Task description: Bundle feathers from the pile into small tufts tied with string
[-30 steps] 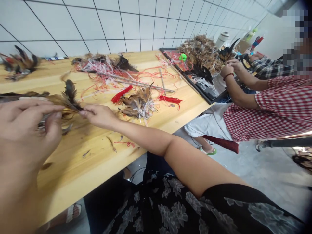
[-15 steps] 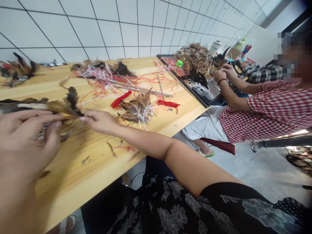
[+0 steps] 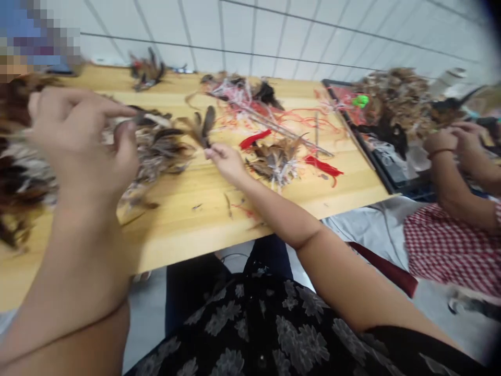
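Note:
My right hand (image 3: pixel 226 161) pinches a few feathers (image 3: pixel 203 127) by their lower ends, above the wooden table (image 3: pixel 176 230). They stand up from the fingertips, dark grey on one side and brown on the other. My left hand (image 3: pixel 84 128) is raised over a large heap of grey and brown feathers (image 3: pixel 166 149) at the left. Its thumb and forefinger are a little apart, and I see nothing between them. Just right of my right hand lies a bundle of brown feathers (image 3: pixel 274 159) tied with white strips, between two red tassels (image 3: pixel 255 139).
Farther back are a tangle of pink and white string (image 3: pixel 233 93), thin metal rods (image 3: pixel 282 128) and a small feather bunch (image 3: pixel 146 70) near the tiled wall. On the right, a co-worker's hands (image 3: pixel 450 141) work beside a black tray (image 3: pixel 348 117) piled with feathers.
The view has swung left, bringing the large feather heap into sight. My left hand has drawn away from the feathers at my right fingertips; my right hand still grips them.

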`<act>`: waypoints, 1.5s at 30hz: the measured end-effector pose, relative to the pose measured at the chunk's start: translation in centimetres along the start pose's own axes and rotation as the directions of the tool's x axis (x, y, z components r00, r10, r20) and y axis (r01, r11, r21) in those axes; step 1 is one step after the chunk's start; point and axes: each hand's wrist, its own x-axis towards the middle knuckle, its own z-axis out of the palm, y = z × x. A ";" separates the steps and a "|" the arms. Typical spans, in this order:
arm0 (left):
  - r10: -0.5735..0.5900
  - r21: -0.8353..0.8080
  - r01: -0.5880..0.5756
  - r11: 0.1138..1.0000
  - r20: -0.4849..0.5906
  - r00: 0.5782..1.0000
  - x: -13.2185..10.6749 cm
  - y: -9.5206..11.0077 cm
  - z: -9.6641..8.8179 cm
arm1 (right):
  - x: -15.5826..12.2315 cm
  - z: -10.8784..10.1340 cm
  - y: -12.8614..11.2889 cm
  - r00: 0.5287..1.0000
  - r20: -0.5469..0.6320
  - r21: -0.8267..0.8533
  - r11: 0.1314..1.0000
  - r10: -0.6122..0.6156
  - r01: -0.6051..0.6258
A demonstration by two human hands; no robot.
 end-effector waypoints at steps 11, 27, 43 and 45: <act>-0.222 -0.054 0.241 0.969 0.236 0.946 0.1 0.7 -2.5 | 0.1 0.1 0.0 0.989 -0.150 0.081 0.997 -0.008 0.020; -0.156 0.015 0.157 0.988 -0.039 0.987 0.8 -6.0 6.4 | -0.2 -0.1 0.8 0.989 -0.112 0.124 0.986 -0.096 0.110; -0.054 -0.245 -0.020 0.969 -0.290 0.956 0.2 -1.6 6.0 | -0.1 -0.1 1.9 0.993 -0.112 0.310 0.947 -0.047 0.080; -0.069 -0.310 -0.015 0.951 -0.258 0.964 0.0 -0.5 6.4 | -0.1 0.0 1.8 0.990 -0.127 0.307 0.948 -0.053 0.090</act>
